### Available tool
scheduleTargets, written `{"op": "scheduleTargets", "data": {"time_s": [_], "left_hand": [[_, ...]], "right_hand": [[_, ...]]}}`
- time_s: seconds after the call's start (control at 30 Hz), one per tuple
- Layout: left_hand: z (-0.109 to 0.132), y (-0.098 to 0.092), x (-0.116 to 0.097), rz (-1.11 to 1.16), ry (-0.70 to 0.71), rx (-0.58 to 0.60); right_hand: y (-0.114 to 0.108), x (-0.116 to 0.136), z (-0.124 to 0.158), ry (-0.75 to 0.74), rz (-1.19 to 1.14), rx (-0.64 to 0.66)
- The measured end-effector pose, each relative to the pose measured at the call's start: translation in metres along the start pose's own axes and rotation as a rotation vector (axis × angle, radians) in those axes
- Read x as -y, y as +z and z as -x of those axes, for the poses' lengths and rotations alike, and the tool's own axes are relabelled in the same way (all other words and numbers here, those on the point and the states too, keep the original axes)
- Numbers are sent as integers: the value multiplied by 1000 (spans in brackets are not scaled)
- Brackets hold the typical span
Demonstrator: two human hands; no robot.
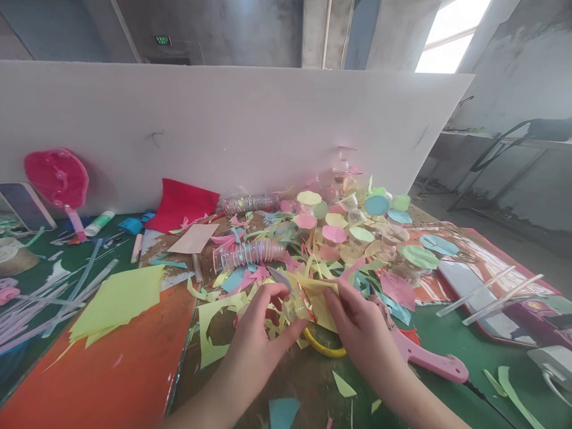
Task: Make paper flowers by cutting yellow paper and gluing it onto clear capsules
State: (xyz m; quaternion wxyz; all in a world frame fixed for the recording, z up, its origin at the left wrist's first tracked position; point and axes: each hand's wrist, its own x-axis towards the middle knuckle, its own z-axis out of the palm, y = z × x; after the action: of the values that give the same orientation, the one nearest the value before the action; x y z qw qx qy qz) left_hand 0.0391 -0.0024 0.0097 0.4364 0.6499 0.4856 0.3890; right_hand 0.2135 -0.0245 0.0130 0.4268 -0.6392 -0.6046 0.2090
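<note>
Yellow paper (318, 304), as I viewed it remotely, was clamped by the fingers of the left hand (261, 339) and right hand (361, 316), gripped from both sides just above a yellow ring (324, 350), apparently for steadiness.

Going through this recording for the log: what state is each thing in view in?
left hand: pinching the yellow paper
right hand: pinching the yellow paper
yellow paper: held up between both hands, crumpled
pink glue gun: lying on the green mat, black cord trailing
clear plastic cup stack: lying on its side among paper scraps
glue sticks: two, lying loose
red paper sheet: lying flat, uncut edge up against the white board
</note>
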Motion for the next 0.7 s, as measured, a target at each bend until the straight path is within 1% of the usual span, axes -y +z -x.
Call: {"op": "scheduleTargets", "data": {"time_s": [0.13, 0.2, 0.37, 0.53, 0.7], "left_hand": [[1, 2, -5, -29, 23, -7], [1, 3, -9, -41, 32, -8], [1, 4, -10, -54, 35, -12], [1, 3, -7, -62, 16, -4], [1, 4, -9, -42, 27, -19]], "right_hand": [[0, 2, 3, 33, -163, 122], [0, 3, 5, 32, -245, 149], [2, 6, 6, 12, -363, 128], [4, 5, 8, 7, -379, 107], [2, 6, 11, 37, -411, 143]]}}
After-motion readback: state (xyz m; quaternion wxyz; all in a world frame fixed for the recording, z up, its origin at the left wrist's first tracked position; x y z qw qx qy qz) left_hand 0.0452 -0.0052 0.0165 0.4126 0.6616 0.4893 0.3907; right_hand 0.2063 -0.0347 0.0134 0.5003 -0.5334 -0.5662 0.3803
